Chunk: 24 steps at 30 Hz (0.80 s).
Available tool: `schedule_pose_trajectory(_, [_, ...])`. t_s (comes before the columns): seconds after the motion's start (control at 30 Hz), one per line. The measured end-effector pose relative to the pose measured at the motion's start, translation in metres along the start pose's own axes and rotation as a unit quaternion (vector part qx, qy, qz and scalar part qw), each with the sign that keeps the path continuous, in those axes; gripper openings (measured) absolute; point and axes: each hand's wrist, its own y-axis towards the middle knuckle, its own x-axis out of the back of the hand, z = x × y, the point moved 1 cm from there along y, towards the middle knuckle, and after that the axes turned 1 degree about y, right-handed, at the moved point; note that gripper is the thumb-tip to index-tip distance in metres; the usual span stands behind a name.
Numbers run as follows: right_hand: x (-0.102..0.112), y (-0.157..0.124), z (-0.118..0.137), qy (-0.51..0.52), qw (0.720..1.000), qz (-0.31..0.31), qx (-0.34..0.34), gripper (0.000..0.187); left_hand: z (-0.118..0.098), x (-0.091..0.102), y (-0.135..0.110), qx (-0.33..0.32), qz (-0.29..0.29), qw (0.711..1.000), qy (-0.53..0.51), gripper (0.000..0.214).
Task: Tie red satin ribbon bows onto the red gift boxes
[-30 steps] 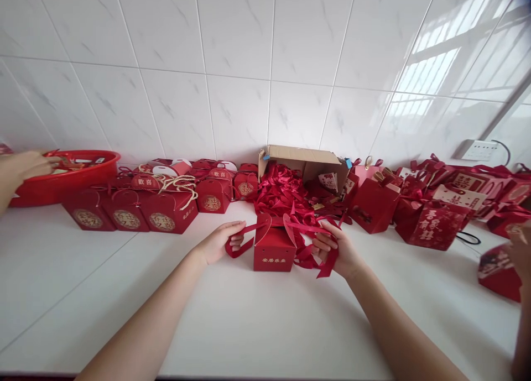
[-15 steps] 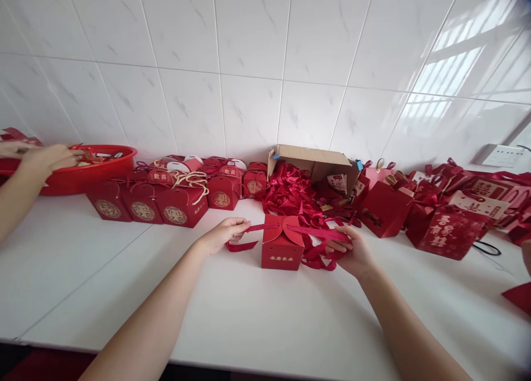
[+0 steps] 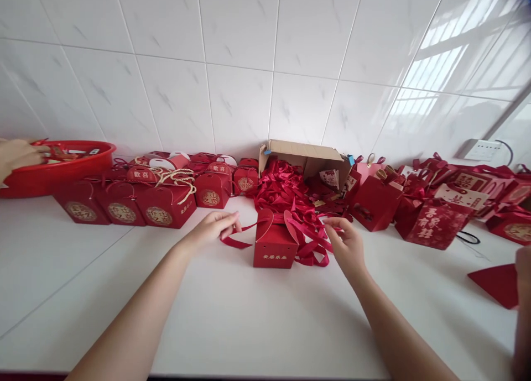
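A small red gift box [image 3: 271, 248] with gold lettering stands on the white counter [image 3: 249, 320] between my hands, its rounded top flaps partly apart. A red ribbon [image 3: 244, 229] runs through the top of the box. My left hand [image 3: 211, 229] pinches the ribbon's left end, just left of the box. To the right of the box, my right hand [image 3: 346, 243] pinches the ribbon's other end, above a tangle of loose red ribbon [image 3: 313, 248].
Finished red boxes [image 3: 161, 204] line the tiled wall at left, beside a red basin [image 3: 53, 173] where another person's hand [image 3: 19, 154] reaches. An open cardboard box [image 3: 307, 160] spills ribbons behind. Red bags [image 3: 435, 223] crowd the right. Another person's hand [image 3: 523, 270] holds a flat red sheet [image 3: 495, 281].
The ribbon has gone from taut to slack. My right hand has lifted and shifted its grip on the ribbon. The person at right now has a flat red sheet lower on the counter.
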Motion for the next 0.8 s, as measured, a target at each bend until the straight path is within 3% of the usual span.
schedule_pose_trajectory(0.1, [-0.001, -0.009, 0.012, -0.016, 0.992, 0.1, 0.076, 0.015, -0.01, -0.012, -0.012, 0.034, 0.218, 0.973, 0.063, 0.038])
schedule_pose_trajectory(0.13, [-0.002, -0.012, 0.014, -0.037, 0.986, 0.138, 0.082, 0.017, -0.011, -0.014, -0.015, 0.047, 0.259, 0.961, 0.082, 0.036])
schedule_pose_trajectory(0.2, [-0.006, -0.017, 0.015, -0.074, 0.973, 0.218, 0.033, 0.019, -0.009, -0.017, -0.016, 0.072, 0.269, 0.954, 0.111, 0.029])
schedule_pose_trajectory(0.3, [-0.011, -0.022, 0.011, -0.082, 0.941, 0.309, -0.108, 0.032, -0.003, -0.015, -0.009, 0.105, 0.197, 0.964, 0.143, 0.022])
schedule_pose_trajectory(0.4, [-0.014, -0.022, 0.006, -0.03, 0.929, 0.316, -0.19, 0.042, 0.001, -0.01, -0.003, 0.109, 0.103, 0.981, 0.123, 0.036])
schedule_pose_trajectory(0.47, [-0.014, -0.021, 0.007, 0.026, 0.947, 0.262, -0.187, 0.036, 0.001, -0.006, -0.001, 0.07, 0.047, 0.993, 0.086, 0.046])
schedule_pose_trajectory(0.6, [-0.013, -0.019, 0.017, 0.136, 0.976, 0.131, -0.111, 0.019, -0.006, -0.003, -0.003, -0.051, -0.015, 0.998, -0.015, 0.051])
schedule_pose_trajectory(0.7, [-0.014, -0.016, 0.026, 0.203, 0.972, 0.08, -0.089, 0.027, -0.022, -0.002, -0.004, -0.089, -0.069, 0.989, -0.091, 0.046])
schedule_pose_trajectory(0.8, [-0.013, 0.0, 0.036, 0.243, 0.964, 0.018, -0.105, 0.042, -0.054, 0.0, 0.001, -0.114, -0.142, 0.978, -0.102, 0.043])
